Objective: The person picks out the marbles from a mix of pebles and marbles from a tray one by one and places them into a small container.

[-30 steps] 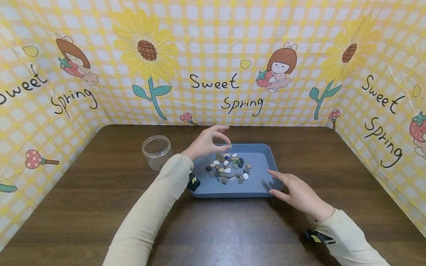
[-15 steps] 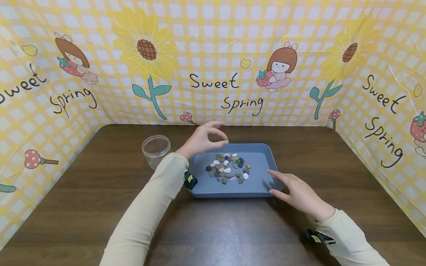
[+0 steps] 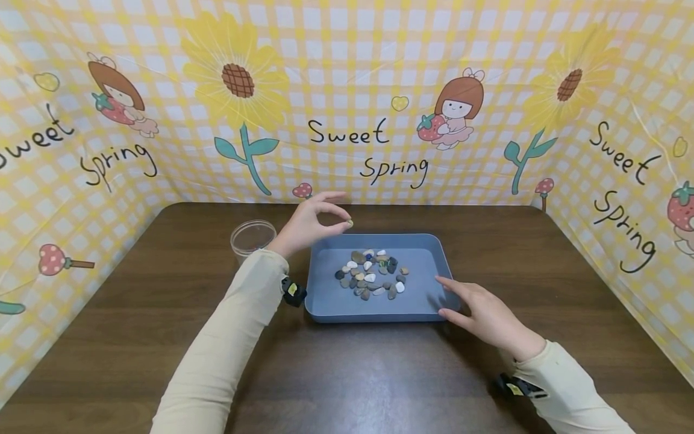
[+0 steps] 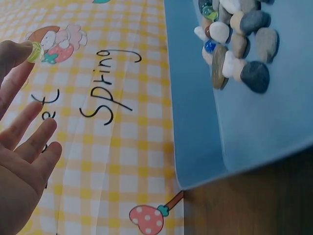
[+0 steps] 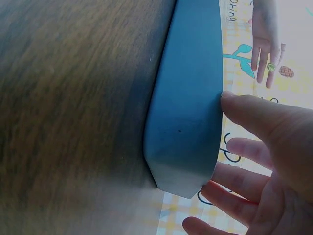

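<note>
Between thumb and forefinger, my left hand [image 3: 306, 226] pinches a small yellow-green glass marble [image 4: 35, 52]; its other fingers are spread. The hand is raised over the back left corner of a blue-grey tray [image 3: 425, 301]. On the tray lie several grey, white and tan pebbles [image 3: 370, 278]. A blue marble [image 4: 210, 46] and a greenish glass marble [image 4: 210, 13] are among them. My right hand [image 3: 490, 316] rests at the tray's right rim, its thumb and fingers extended and apart. In the right wrist view, the thumb touches the rim.
A clear round jar [image 3: 252, 234] with an open top stands left of the tray, its lower part hidden by my left wrist and sleeve. The brown wooden table [image 3: 347, 380] is bordered by a yellow checked cloth [image 3: 347, 72] at the back and sides.
My left hand has moved left and slightly up with the marble, away from above the pebbles and toward the jar. The right hand and the tray stay where they were.
</note>
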The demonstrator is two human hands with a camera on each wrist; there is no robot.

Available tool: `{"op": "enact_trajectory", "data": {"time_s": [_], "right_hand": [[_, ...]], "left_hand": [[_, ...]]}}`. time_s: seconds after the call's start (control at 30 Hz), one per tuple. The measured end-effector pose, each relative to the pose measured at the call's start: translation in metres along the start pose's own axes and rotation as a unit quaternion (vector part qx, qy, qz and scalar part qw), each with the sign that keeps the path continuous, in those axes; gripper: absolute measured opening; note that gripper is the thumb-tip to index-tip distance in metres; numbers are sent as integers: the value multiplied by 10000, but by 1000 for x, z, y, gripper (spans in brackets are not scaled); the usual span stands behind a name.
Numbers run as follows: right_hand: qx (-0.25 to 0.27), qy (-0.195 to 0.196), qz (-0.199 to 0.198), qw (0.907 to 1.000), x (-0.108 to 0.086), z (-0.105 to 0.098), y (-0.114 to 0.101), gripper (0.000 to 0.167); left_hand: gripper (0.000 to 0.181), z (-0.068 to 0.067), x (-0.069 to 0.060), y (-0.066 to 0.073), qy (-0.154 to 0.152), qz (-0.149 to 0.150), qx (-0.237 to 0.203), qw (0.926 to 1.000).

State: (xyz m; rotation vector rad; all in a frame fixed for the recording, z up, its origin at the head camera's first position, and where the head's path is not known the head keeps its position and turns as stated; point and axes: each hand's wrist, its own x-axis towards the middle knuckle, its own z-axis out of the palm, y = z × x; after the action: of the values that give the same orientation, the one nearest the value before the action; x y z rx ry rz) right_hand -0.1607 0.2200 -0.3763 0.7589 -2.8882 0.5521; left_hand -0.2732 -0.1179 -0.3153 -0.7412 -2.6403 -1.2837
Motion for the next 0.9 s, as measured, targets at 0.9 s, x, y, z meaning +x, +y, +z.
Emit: {"op": "enact_trajectory", "data": {"time_s": [0.9], "right_hand": [[33,-49,51,10000,0,0,1,57]], "left_hand": [[21,-57,-33,-32,807,-205,-102,9965]]}}
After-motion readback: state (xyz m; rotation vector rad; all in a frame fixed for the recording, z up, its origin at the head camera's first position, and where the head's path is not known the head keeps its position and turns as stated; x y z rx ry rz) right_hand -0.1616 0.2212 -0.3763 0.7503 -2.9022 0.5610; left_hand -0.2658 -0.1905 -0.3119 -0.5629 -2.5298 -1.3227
